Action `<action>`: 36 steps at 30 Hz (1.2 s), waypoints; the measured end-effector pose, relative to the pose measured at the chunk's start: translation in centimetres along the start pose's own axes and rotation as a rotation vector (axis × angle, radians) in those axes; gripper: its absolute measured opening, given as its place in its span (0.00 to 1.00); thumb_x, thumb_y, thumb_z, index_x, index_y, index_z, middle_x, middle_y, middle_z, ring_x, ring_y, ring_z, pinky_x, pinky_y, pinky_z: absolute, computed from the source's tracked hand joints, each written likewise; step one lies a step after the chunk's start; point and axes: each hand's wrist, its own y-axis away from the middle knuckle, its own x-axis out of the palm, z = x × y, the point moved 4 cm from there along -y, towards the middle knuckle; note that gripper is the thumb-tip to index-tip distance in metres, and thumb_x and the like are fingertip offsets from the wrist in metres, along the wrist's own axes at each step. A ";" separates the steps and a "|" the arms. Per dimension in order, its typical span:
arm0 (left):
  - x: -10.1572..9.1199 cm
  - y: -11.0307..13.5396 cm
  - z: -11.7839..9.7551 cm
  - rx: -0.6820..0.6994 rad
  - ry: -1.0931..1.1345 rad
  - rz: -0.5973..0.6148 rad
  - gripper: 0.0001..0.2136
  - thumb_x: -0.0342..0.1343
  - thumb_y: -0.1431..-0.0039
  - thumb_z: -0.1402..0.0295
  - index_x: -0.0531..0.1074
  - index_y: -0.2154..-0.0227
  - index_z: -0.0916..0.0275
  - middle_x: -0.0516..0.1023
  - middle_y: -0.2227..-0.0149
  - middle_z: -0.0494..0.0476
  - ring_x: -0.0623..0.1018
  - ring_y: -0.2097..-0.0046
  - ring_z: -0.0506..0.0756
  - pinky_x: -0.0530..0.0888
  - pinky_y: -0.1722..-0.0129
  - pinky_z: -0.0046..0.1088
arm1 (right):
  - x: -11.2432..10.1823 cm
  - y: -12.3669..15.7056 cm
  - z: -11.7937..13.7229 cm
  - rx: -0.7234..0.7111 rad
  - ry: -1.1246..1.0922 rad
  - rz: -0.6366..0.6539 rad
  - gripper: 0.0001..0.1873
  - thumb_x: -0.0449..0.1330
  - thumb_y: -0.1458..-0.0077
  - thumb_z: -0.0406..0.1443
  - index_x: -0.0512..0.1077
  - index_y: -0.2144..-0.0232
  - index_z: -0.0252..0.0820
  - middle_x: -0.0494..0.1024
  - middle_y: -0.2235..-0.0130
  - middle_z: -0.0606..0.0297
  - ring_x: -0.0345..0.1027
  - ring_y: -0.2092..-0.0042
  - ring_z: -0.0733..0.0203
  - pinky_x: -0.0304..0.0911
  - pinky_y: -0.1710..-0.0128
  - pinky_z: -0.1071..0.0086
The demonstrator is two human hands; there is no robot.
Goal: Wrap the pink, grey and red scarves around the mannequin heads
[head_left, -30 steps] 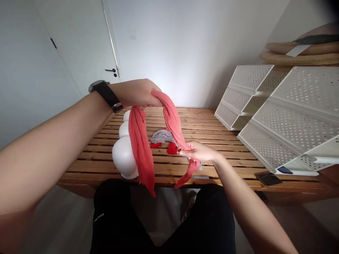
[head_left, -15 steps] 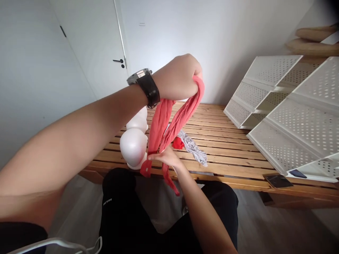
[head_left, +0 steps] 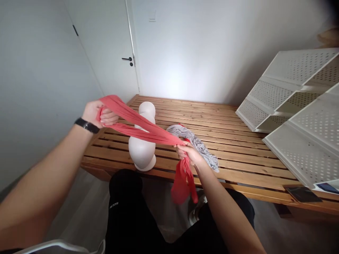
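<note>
Left hand: Raised and held out to the person's left, the left hand (head_left: pixel 102 113) curls into a fist around the looped end of a coral scarf, a black wristband (head_left: pixel 87 125) below it.
Right hand: Lower and closer to the body, the right hand (head_left: pixel 188 153) bunches both strands between thumb and fingers, its forearm slanting up from the near edge.
Coral scarf: Doubled, the scarf (head_left: pixel 139 120) runs taut on a downward slope between the two fists, its loose ends dangling below the right hand by the bench's front edge.
White mannequin heads: Lined up front to back, the heads (head_left: pixel 141 151) are partly hidden by the strands; whether cloth touches them, I cannot tell.
Slatted wooden bench: The bench (head_left: pixel 238 167) also bears a crumpled grey cloth (head_left: pixel 201 146), lying just beyond the right hand, and white perforated bins (head_left: pixel 288 141) at right.
Seat: Black-trousered knees (head_left: pixel 127 190) face the bench.
</note>
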 end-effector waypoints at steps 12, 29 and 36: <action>-6.7 -1.1 22.7 0.288 0.036 -0.799 0.16 0.58 0.49 0.57 0.79 0.67 0.66 0.82 0.68 0.59 0.76 0.71 0.52 0.71 0.71 0.28 | 7.1 -12.6 -9.2 -0.130 0.052 -0.481 0.27 0.59 0.50 0.60 0.69 0.67 0.43 0.71 0.74 0.69 0.62 0.69 0.62 0.59 0.69 0.70; 14.8 -8.7 22.2 0.367 -0.113 -0.570 0.15 0.60 0.41 0.58 0.81 0.62 0.67 0.84 0.60 0.58 0.81 0.53 0.57 0.75 0.51 0.30 | -8.2 -2.1 -3.7 -0.411 0.171 -0.933 0.24 0.57 0.40 0.54 0.74 0.65 0.39 0.77 0.67 0.63 0.66 0.66 0.61 0.63 0.64 0.68; 18.5 -10.6 28.2 0.301 -0.175 -0.566 0.15 0.60 0.44 0.56 0.78 0.72 0.65 0.82 0.68 0.58 0.80 0.62 0.58 0.75 0.59 0.32 | -13.3 0.2 -6.8 -0.376 0.234 -0.985 0.27 0.55 0.39 0.54 0.77 0.61 0.35 0.80 0.61 0.57 0.68 0.62 0.58 0.64 0.61 0.67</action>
